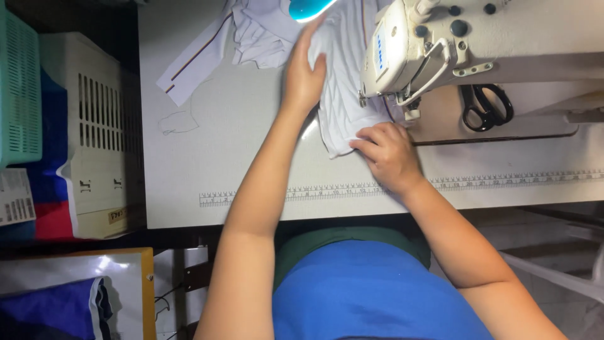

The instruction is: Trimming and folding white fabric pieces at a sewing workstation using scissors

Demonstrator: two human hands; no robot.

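Observation:
A white piece of fabric [343, 94] lies on the sewing table [239, 145] and runs under the head of a cream sewing machine [440, 44]. My left hand [303, 72] rests flat on the far part of the fabric, fingers stretched out. My right hand [389, 154] presses on the near edge of the fabric, just in front of the presser foot [409, 110], fingers curled down onto the cloth. More white fabric with a dark red stripe [207, 50] lies bunched at the table's far left.
Black scissors [486, 106] lie on the machine bed at the right. A ruler strip [377, 187] runs along the table's front edge. A cream slotted crate [94, 126] and a green basket [19, 82] stand at the left. A teal lamp [308, 7] hangs overhead.

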